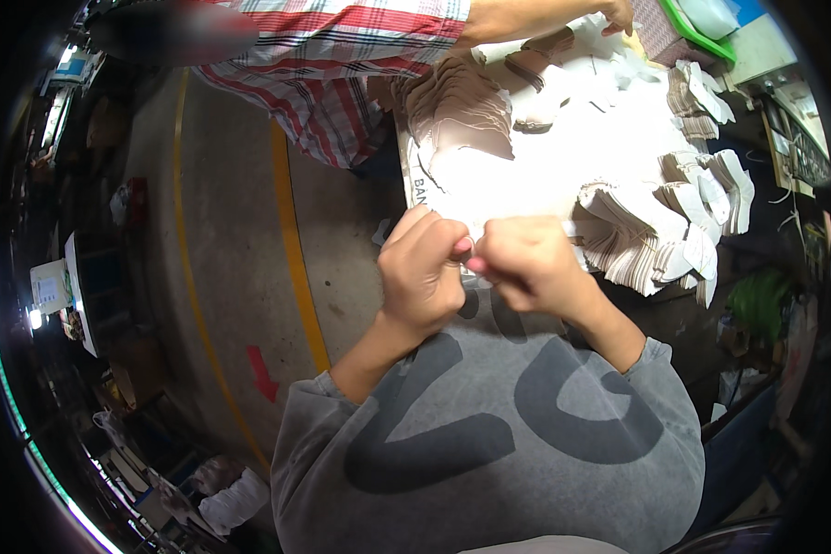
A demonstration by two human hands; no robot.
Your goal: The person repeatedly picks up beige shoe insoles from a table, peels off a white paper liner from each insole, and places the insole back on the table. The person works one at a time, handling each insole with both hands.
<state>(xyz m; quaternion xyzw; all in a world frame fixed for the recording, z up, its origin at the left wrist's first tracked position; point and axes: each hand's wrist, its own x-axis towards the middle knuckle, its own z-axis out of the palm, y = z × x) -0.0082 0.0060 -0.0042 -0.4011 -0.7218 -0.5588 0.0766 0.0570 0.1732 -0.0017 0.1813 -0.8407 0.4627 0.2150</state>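
Note:
My left hand [422,270] and my right hand [532,262] are both closed, fingertip to fingertip, at the near edge of the brightly lit white table [517,180]. A tiny pale bit shows between their thumbs and fingers, too small to make out. Nearest to my right hand is a fanned stack of thin pale cut-out pieces [623,222]. Farther off at the left of the table stands a larger curved stack of similar pieces [462,106]. Glare washes out much of the tabletop.
Across the table's far left, a person in a red-and-white plaid shirt [342,46] stretches an arm [535,20] over it. More stacks [729,189] line the right side. A green tray [706,37] sits at the far right. Yellow lines [295,249] mark the floor at left.

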